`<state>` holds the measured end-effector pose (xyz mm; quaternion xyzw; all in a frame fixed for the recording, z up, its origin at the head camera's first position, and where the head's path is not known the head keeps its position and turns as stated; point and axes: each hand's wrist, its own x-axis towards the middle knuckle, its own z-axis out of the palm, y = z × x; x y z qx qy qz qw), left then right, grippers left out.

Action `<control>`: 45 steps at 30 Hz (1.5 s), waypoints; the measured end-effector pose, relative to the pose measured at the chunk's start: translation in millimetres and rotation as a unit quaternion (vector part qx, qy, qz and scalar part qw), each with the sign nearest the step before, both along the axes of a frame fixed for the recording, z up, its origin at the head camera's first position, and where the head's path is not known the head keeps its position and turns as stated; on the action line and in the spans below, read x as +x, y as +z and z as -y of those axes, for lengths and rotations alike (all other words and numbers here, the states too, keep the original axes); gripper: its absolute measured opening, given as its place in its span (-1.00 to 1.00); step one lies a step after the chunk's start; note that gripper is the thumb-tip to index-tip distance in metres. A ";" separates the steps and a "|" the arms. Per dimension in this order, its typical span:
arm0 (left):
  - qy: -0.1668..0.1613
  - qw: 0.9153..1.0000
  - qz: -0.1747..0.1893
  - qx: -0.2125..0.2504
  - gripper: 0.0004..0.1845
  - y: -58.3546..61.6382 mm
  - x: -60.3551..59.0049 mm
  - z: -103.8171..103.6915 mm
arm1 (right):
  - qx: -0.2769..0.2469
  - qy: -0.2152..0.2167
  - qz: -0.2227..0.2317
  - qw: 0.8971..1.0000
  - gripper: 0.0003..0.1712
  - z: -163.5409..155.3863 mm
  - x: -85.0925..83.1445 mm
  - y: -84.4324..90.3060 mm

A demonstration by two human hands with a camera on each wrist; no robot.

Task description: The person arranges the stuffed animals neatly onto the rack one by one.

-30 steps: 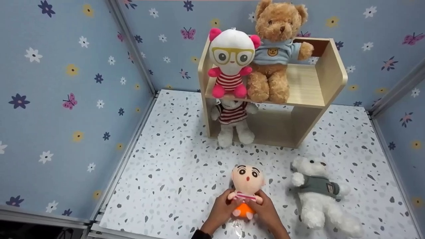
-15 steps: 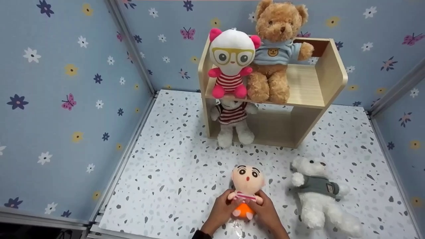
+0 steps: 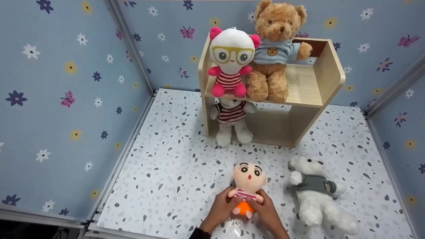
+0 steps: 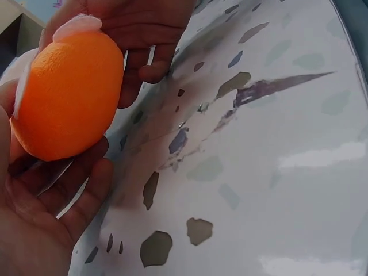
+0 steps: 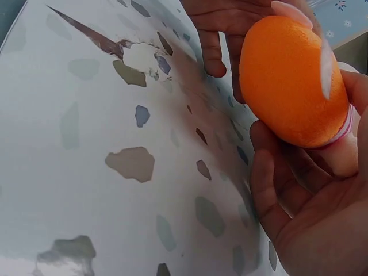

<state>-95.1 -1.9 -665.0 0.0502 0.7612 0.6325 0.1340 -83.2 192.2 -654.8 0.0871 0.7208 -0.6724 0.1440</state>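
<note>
Gripping doll (image 3: 249, 181), left hand (image 3: 222, 206) and right hand (image 3: 267, 209), tabletop (image 3: 159, 179) spreading leftward, front edge near

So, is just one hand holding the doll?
No, the left hand and the right hand both grip the doll, one on each side.

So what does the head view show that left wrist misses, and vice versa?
Head only: the doll's face, glasses-faced plush, brown bear, striped-shirt bear and grey-shirted bear.

Left wrist only: the doll's orange underside and the hands' lower fingers.

Both: left hand and right hand holding the doll, plus the speckled tabletop.
</note>
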 end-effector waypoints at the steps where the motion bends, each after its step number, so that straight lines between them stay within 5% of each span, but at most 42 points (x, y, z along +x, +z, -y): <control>1: -0.001 1.000 -0.001 -0.002 -0.59 1.5 -0.2 -0.2 | -0.001 -0.004 0.001 1.000 -0.36 0.4 0.2 1.8; 19: 0.002 0.997 -0.016 0.070 -0.54 40.2 -15.8 -4.3 | 0.001 -0.024 -0.052 0.998 -0.45 3.3 -12.4 51.3; 31: -0.014 0.997 -0.064 0.043 -0.50 63.9 -31.4 -12.2 | 0.035 -0.049 -0.112 0.992 -0.51 -0.3 -17.6 81.3; 45: -0.022 0.992 -0.111 0.050 -0.53 88.0 -48.5 -20.8 | 0.034 -0.073 -0.129 0.988 -0.55 -3.3 -26.8 105.9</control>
